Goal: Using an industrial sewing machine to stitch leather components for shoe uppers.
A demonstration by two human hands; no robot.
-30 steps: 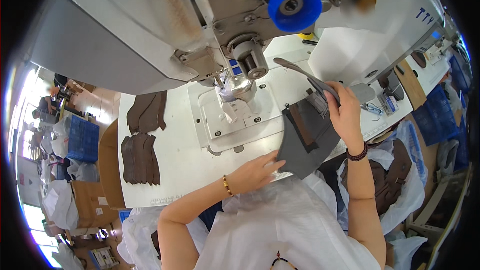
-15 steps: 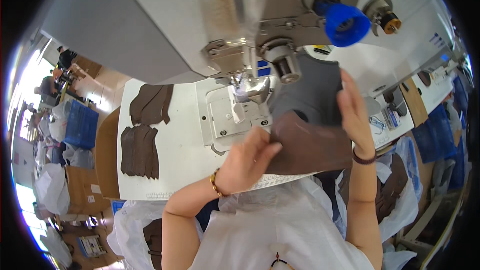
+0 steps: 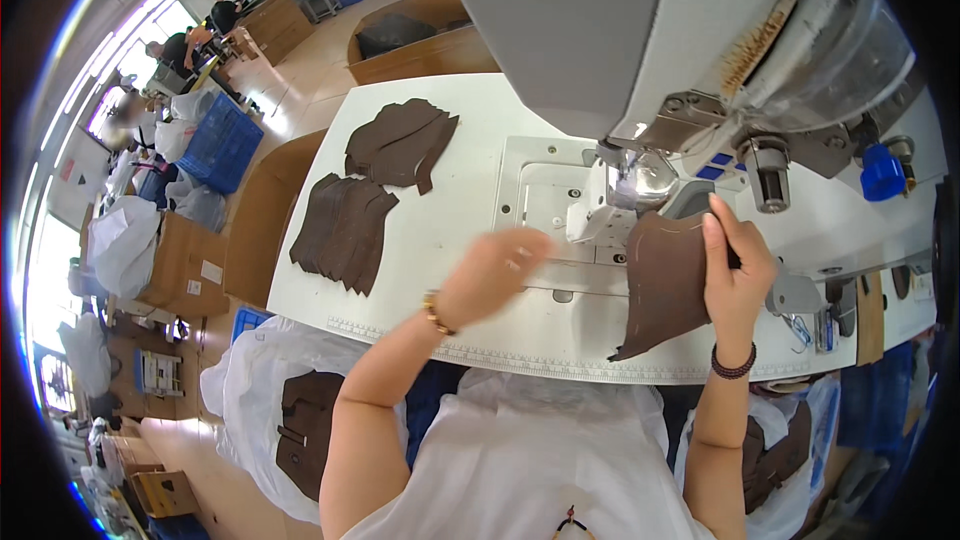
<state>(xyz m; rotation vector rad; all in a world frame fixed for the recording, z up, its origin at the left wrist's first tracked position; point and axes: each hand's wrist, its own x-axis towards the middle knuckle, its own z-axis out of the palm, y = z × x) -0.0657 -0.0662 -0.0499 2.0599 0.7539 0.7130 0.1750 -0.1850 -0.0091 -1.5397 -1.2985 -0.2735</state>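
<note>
Left hand (image 3: pixel 500 275), beside the panel (image 3: pixel 665 280) 0.5 s ago, is now apart from it; blur hides whether its fingers are closed. Right hand (image 3: pixel 738 275) grips the panel's right edge, so 1 hand alone controls it, over the plate's (image 3: pixel 545 200) right side.

The brown piece (image 3: pixel 662 285) is a flat, flexible panel of leather-like material with a matt face. A row of small pale marks runs along its curved upper edge. Its left side bows gently inward, ending in a narrow dark tip at the lower left. It stands roughly upright in view, just right of the sewing machine's needle area (image 3: pixel 625 185), above the white tabletop (image 3: pixel 450 280). The right hand (image 3: pixel 742 275) grips its right edge, hiding part of it.
</note>
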